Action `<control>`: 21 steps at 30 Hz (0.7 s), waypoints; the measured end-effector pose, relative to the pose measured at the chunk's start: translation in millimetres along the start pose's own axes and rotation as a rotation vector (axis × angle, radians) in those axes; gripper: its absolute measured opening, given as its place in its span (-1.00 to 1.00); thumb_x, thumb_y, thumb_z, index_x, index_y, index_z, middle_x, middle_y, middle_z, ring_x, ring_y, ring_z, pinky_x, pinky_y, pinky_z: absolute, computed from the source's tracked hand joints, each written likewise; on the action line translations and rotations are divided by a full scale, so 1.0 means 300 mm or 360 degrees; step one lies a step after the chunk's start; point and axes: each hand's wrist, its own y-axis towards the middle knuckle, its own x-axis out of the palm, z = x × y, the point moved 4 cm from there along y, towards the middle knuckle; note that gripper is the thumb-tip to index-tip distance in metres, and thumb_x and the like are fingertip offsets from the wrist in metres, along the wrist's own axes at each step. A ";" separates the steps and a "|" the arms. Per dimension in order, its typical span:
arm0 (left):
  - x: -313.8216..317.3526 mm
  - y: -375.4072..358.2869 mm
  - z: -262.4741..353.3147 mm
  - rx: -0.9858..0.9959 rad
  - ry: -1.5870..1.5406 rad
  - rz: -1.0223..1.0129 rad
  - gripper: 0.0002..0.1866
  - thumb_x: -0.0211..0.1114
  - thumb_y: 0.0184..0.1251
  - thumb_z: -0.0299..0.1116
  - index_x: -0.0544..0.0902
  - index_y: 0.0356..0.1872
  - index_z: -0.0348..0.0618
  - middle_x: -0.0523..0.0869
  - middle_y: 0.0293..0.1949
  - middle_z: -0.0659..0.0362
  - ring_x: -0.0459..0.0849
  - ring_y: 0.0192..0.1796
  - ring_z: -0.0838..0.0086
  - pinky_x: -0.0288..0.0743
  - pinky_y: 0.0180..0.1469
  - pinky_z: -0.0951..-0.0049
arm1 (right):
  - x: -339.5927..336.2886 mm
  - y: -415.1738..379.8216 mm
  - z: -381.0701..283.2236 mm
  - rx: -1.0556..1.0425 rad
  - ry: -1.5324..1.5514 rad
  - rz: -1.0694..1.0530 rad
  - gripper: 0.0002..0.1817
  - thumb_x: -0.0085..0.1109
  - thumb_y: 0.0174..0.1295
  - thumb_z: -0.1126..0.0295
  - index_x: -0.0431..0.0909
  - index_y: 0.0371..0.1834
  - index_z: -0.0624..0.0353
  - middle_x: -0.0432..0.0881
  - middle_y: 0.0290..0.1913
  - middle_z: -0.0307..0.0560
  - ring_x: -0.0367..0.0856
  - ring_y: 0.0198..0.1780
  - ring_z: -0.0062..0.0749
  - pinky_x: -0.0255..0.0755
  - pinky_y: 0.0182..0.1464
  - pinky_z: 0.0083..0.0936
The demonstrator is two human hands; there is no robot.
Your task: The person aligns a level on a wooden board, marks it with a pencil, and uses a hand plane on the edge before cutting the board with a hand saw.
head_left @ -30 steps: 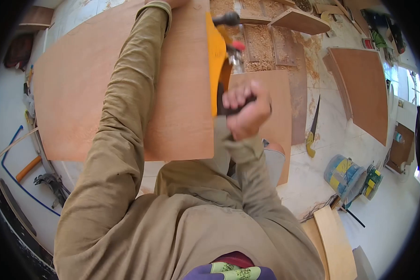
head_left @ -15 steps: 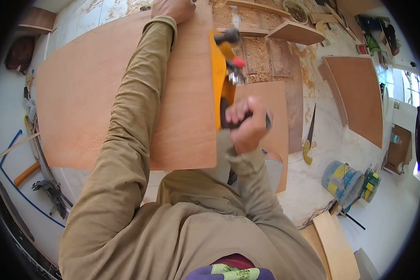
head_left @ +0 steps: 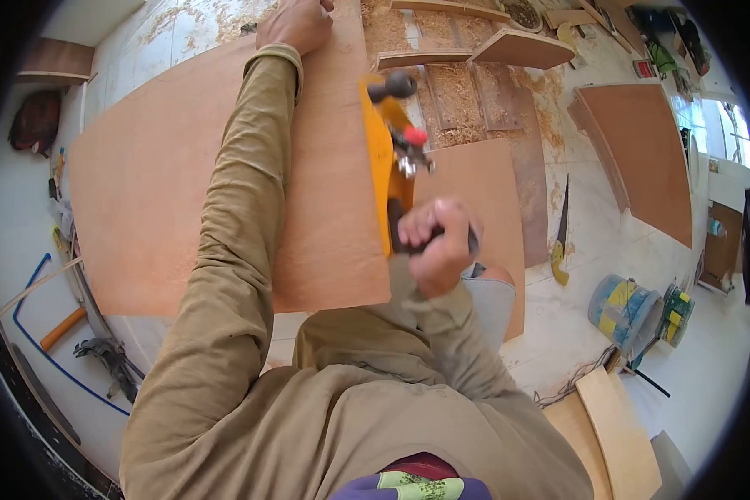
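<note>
A hand plane (head_left: 379, 167) with a yellow body, a dark knob and a red part stands on its side along the right edge of a large reddish-brown plywood board (head_left: 167, 167). My right hand (head_left: 442, 246) is closed around the plane's dark rear handle. Stretched across the board, my left arm ends at the top of the view, where my left hand (head_left: 296, 25) lies at the far part of the board. Most of its fingers are cut off by the frame, so their grip cannot be made out.
Wood shavings (head_left: 462, 117) cover the floor beyond the plane. On the right lie a handsaw (head_left: 562, 233), a curved wooden panel (head_left: 642, 158) and a blue bucket (head_left: 621, 308). At the left are an orange handle (head_left: 62, 329) and a blue tube (head_left: 18, 304).
My right hand and the plane have moved nearer to my body along the board's edge. My left hand stays at the far part of the board; the view has shifted slightly.
</note>
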 end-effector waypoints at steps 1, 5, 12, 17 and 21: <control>0.003 -0.006 0.001 0.0025 -0.0024 -0.0014 -0.74 0.18 0.34 -0.41 0.75 -0.04 -0.05 0.75 0.12 -0.12 0.69 0.25 0.03 0.52 0.28 0.06 | 0.053 0.168 0.031 0.0031 0.0060 0.0014 -0.65 0.06 0.39 0.37 0.32 -0.60 0.15 0.32 -0.67 -0.19 0.26 -0.68 -0.51 0.28 -0.56 -0.42; 0.012 0.014 -0.027 0.0054 -0.0065 0.0008 -0.73 0.18 0.33 -0.41 0.75 -0.03 -0.03 0.75 0.12 -0.11 0.69 0.26 0.05 0.52 0.28 0.06 | 0.197 0.520 0.085 0.0273 0.0463 -0.0054 -0.67 0.13 0.28 0.31 0.27 -0.62 0.04 0.27 -0.69 -0.25 0.26 -0.66 -0.45 0.26 -0.50 -0.39; 0.012 -0.016 -0.022 0.0126 -0.0045 0.0096 -0.71 0.17 0.32 -0.40 0.74 0.01 -0.03 0.76 0.09 -0.16 0.69 0.25 0.02 0.52 0.29 0.06 | -0.170 -0.204 0.033 0.0554 0.0498 0.0201 -0.67 0.06 0.30 0.14 0.26 -0.56 -0.03 0.17 -0.68 -0.31 0.14 -0.67 -0.47 0.15 -0.59 -0.39; 0.049 0.033 -0.038 0.0084 0.0087 -0.0075 -0.72 0.16 0.34 -0.37 0.72 0.00 -0.02 0.74 0.16 -0.13 0.66 0.30 0.04 0.49 0.33 0.09 | -0.075 0.069 0.113 0.0648 0.0717 0.0166 -0.69 0.08 0.27 0.21 0.25 -0.57 -0.02 0.19 -0.67 -0.30 0.19 -0.64 -0.46 0.20 -0.52 -0.39; 0.052 0.038 -0.058 0.0169 0.0105 -0.0014 -0.73 0.15 0.38 -0.35 0.69 0.04 -0.01 0.74 0.17 -0.08 0.66 0.31 0.04 0.48 0.35 0.11 | 0.118 0.418 0.209 0.0588 0.0648 0.0023 -0.69 0.12 0.25 0.25 0.26 -0.57 0.01 0.24 -0.65 -0.25 0.22 -0.62 -0.41 0.23 -0.44 -0.37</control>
